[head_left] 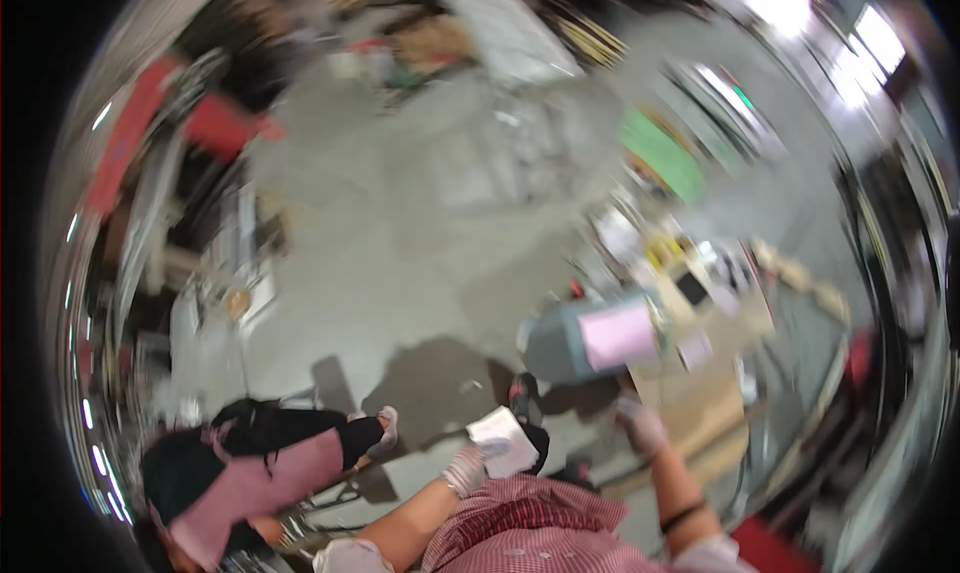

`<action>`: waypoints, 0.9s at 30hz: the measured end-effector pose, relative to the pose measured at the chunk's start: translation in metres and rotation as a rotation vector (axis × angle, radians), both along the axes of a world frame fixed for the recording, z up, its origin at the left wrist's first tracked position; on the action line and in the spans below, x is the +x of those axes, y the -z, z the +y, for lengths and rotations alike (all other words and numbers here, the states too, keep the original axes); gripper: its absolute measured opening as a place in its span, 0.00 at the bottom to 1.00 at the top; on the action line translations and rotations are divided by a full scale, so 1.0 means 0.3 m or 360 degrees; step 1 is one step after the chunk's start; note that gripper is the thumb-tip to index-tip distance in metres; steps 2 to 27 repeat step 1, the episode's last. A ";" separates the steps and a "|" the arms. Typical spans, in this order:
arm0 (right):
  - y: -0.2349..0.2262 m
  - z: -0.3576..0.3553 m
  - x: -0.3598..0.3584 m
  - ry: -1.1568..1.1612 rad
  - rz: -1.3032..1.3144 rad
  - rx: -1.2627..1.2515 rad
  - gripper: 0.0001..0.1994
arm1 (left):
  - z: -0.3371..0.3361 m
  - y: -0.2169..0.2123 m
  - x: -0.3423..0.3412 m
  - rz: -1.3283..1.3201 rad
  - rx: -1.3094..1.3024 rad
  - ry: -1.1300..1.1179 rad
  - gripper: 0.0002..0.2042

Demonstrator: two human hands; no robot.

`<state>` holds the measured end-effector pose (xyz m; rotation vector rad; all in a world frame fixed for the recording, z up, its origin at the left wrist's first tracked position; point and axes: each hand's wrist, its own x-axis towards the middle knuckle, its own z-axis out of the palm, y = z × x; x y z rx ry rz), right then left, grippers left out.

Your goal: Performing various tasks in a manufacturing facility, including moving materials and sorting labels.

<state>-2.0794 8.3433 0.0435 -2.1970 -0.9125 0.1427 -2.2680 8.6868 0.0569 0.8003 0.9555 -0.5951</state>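
My left hand (466, 470), in a whitish glove, grips a flat white sheet (506, 440) by its left side. The sheet looks like paper, with a greyish patch on its lower part, and is held in front of my checked red garment. My right hand (640, 425), gloved too, hangs beside the near left edge of a brown work table (690, 398). Blur smears its fingers, so their closing and any contact with the table cannot be made out.
On the table lie a pink sheet (618, 334), a dark flat object (691, 289) and yellow items (664, 250). A green panel (663, 155) is farther off. At left stands another person in a pink apron (265, 488). Red machinery (135, 133) lines the far left.
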 end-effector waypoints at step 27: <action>-0.065 0.125 0.154 -0.0115 -0.0110 0.0037 0.07 | 0.036 -0.026 0.066 -0.0045 -0.0043 -0.0021 0.30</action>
